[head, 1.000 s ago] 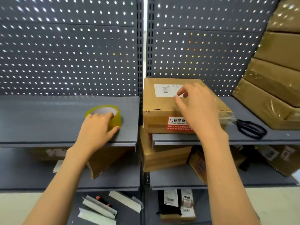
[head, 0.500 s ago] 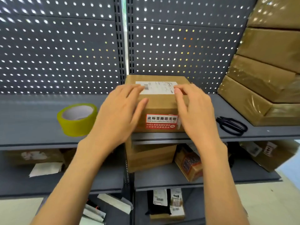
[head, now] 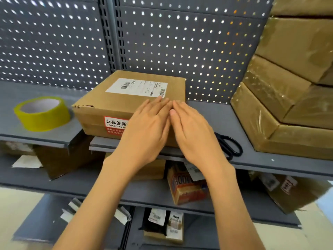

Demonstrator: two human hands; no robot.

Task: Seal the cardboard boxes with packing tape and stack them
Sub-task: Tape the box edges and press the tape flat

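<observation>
A flat cardboard box (head: 115, 101) with a white shipping label on top and a red sticker on its front lies on the grey shelf (head: 261, 161). My left hand (head: 149, 127) and my right hand (head: 192, 130) lie side by side with straight fingers over the box's near right corner, fingertips nearly touching each other. A roll of yellow packing tape (head: 42, 113) lies flat on the shelf left of the box, apart from both hands.
Black scissors (head: 229, 144) lie on the shelf right of my right hand. A stack of taped cardboard boxes (head: 288, 98) fills the right end. Lower shelves hold more boxes, paper scraps and small packages. A perforated panel backs the shelf.
My left hand left the tape roll and came onto the box. Both hands then slid toward the box's near right corner and met. The camera moved closer and to the left.
</observation>
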